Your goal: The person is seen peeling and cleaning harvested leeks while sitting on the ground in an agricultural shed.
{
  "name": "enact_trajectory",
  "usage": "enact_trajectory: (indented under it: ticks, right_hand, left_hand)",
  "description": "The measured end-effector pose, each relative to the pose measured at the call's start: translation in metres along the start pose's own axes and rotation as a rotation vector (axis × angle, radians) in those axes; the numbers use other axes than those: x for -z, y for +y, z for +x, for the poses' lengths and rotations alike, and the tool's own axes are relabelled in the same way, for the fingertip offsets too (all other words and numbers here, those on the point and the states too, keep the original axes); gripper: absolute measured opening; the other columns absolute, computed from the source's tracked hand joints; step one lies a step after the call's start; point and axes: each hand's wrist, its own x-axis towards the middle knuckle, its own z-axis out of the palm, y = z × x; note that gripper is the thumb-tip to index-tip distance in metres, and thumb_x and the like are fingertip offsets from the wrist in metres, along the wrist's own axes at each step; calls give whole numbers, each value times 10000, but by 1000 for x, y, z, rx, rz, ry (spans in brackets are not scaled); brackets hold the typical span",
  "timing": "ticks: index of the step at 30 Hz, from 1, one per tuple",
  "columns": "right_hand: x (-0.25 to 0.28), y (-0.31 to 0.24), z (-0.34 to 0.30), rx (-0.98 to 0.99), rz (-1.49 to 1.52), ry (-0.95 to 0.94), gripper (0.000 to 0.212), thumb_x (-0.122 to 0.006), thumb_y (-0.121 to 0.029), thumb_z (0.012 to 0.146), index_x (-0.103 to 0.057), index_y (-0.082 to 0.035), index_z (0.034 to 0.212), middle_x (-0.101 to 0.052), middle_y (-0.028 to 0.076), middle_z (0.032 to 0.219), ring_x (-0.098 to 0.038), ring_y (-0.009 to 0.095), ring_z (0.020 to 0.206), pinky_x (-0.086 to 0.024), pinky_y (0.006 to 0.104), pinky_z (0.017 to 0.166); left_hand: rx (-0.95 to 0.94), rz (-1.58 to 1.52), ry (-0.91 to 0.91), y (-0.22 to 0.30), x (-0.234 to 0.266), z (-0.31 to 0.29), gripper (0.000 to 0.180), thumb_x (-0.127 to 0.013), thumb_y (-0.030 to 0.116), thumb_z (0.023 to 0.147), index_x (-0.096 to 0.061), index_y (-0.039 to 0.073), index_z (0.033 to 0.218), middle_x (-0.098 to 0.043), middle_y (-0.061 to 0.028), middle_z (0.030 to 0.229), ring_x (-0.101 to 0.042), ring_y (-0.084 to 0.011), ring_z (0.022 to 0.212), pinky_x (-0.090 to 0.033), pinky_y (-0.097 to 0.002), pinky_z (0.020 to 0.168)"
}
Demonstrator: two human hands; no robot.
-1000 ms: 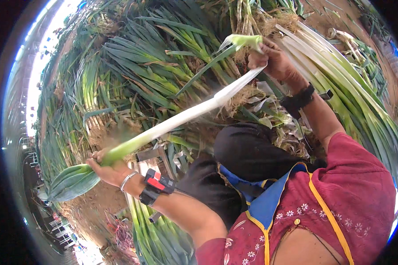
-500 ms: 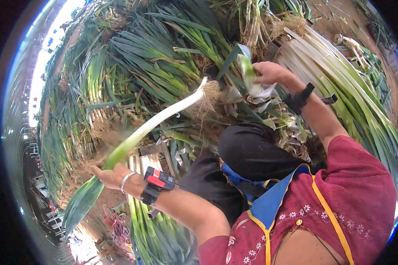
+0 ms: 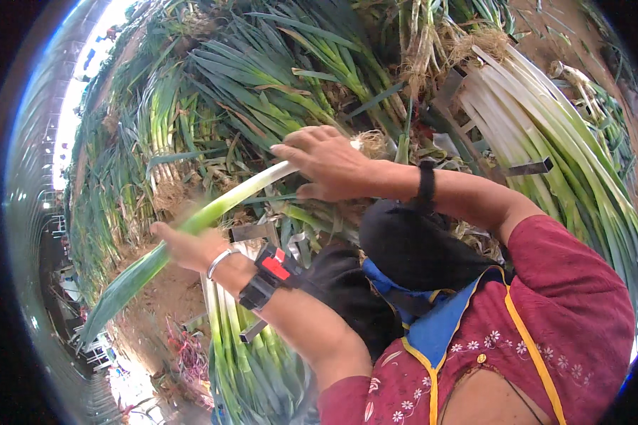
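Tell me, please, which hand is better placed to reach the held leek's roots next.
Probably the right hand, nearer the roots of the leek; the left hand holds its green part.

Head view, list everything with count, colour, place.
Held leek: one, green and white, left of centre
Leek heap: many, mostly green, upper left
Large leek bunches: two, green and white, right and lower left
Metal bars: several, grey, beside bunches
Strands: uncounted, reddish, lower left
Trousers: one pair, black, centre
Shirt: one, maroon, lower right
Cloth: one, blue, lower centre
Wristbands: two, black, both wrists
Bangle: one, silver, left wrist
Left hand: one, bare, on held leek
Right hand: one, bare, at leek's white end
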Motion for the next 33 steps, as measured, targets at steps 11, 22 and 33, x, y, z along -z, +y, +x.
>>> enact_trajectory:
  ticks: [11, 22, 33]
  right_hand:
    - [-48, -45, 75, 1, -136, 302, 474, -552, -269, 803, -503, -43, 1216, -565, 136, 1122, -514, 298, 1091, -339, 486, 906]
    - [-39, 106, -15, -84, -311, 273, 365, -567, -125, 751, -590, -94, 1114, -661, 82, 1005, -607, 204, 1013, -340, 422, 956]
    - [10, 128, -72, -325, -149, -120, 695, -695, -259, 712, -401, -149, 1331, -587, 130, 992, -575, 317, 929, -429, 427, 785]
  left_hand:
    - [247, -58, -60, 2, -58, -69, 443, -668, 315, 834, -444, -45, 963, -525, -122, 829, -558, -225, 761, -499, -384, 656]
    - [337, -99, 27, 20, -45, -61, 379, -589, 249, 864, -359, -16, 1008, -446, -115, 865, -513, -222, 740, -488, -358, 598]
    - [297, 127, 171, 29, -67, -75, 732, -685, 253, 771, -179, -110, 1155, -400, -238, 1175, -501, -290, 1037, -441, -372, 921]
